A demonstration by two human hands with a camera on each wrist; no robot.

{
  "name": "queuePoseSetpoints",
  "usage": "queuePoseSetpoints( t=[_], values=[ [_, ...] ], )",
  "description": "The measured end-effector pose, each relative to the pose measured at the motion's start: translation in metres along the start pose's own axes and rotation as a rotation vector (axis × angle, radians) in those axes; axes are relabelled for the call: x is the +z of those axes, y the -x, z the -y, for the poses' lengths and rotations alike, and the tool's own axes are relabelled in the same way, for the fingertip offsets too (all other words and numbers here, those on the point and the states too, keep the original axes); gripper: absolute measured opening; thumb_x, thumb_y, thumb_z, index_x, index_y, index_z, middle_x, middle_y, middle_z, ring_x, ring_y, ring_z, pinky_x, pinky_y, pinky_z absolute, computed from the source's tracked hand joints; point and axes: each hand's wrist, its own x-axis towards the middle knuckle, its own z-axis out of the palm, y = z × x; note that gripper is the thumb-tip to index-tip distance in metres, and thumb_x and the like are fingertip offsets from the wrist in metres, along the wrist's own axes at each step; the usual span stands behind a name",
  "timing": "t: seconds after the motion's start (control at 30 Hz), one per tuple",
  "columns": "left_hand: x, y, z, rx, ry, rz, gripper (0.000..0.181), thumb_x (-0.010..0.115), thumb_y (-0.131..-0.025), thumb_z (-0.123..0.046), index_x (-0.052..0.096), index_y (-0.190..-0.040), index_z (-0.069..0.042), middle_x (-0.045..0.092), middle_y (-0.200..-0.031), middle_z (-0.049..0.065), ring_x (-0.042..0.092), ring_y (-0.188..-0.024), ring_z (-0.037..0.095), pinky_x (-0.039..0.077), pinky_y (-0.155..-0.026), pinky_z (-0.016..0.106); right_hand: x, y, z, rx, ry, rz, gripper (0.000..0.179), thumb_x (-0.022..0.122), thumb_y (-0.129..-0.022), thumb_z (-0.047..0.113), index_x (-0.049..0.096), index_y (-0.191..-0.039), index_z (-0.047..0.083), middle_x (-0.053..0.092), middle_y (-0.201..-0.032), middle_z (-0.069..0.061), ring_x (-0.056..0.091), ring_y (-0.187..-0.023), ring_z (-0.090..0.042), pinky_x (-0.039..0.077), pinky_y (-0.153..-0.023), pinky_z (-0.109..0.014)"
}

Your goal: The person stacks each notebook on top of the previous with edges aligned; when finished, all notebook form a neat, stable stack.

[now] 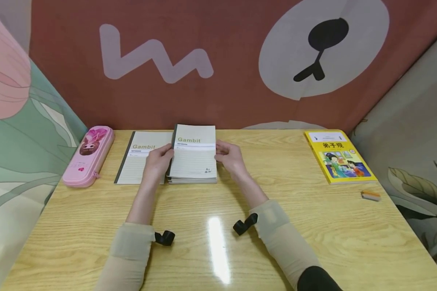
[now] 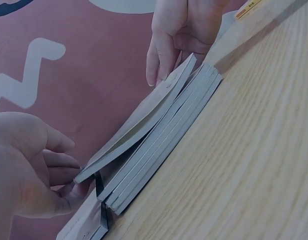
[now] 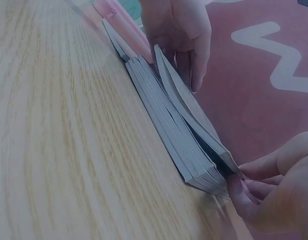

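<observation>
Backdrop wall (image 1: 233, 101), reddish-brown with a white zigzag and a cartoon muzzle, sits behind everything. Wood-grain table (image 1: 298, 178) runs up to it, with a bright glare strip near its middle. Two pale sleeves in frame, left sleeve (image 1: 125, 254) and right sleeve (image 1: 289, 238), both reaching in from the near side. Yellow book (image 1: 340, 155) lies flat at the far right, illustrated cover up. Notebook stack (image 1: 193, 180) is at the far side of the table, left of center, several copies deep, exact count unclear. Top notebook (image 1: 194, 157), "Gambit" on the cover, is between the two hands: side edges raised off the copies below, middle sagging, gaps visible from both wrist views. Single notebook (image 1: 140, 167), same cover, lies just left of the stack, partly hidden by the left hand; can't tell if it overlaps. Pink pencil case (image 1: 89, 157) is left of that, lying at a slant. Left hand (image 1: 157, 162) pinches the top notebook's left edge between thumb and fingers. Right hand (image 1: 233, 159) pinches the right edge the same way. Can't tell how far apart the rear fingers are on either. Black mounts (image 1: 165, 238) stick out at both wrists. Small orange-and-white block (image 1: 370, 195) lies just nearside of the yellow book.
</observation>
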Motion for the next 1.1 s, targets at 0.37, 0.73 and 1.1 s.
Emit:
queuePoseSetpoints(
  t=[0.37,0.73,1.1],
  values=[
    [0.0008,0.0009,-0.0012,0.011,-0.093,-0.013,0.052,0.044,-0.108,-0.028,0.042,-0.156,-0.010,0.046,-0.160,0.016,0.039,-0.153,0.033,0.033,-0.128,0.048,0.0016,0.0006,0.0017,-0.005,0.046,-0.020,0.059,0.060,-0.092,-0.016,0.050,-0.149,-0.003,0.060,-0.146,-0.023,0.062,-0.128,-0.035,0.055,-0.110,-0.041],
    [0.0011,0.0011,-0.0003,0.013,-0.127,-0.025,0.051,0.044,-0.108,-0.027,0.044,-0.156,-0.010,0.049,-0.158,0.017,0.041,-0.151,0.035,0.036,-0.126,0.050,0.0029,0.0014,0.0007,-0.016,0.076,-0.032,0.056,0.060,-0.093,-0.013,0.052,-0.148,-0.001,0.060,-0.146,-0.020,0.063,-0.128,-0.034,0.056,-0.107,-0.040],
    [0.0014,0.0009,-0.0010,0.008,-0.136,-0.005,0.051,0.044,-0.108,-0.027,0.044,-0.156,-0.009,0.047,-0.158,0.017,0.038,-0.153,0.034,0.033,-0.127,0.049,0.0040,0.0003,-0.0005,-0.023,0.084,-0.041,0.051,0.058,-0.094,-0.008,0.056,-0.145,-0.002,0.062,-0.144,-0.020,0.064,-0.127,-0.031,0.058,-0.102,-0.034]
  ],
)
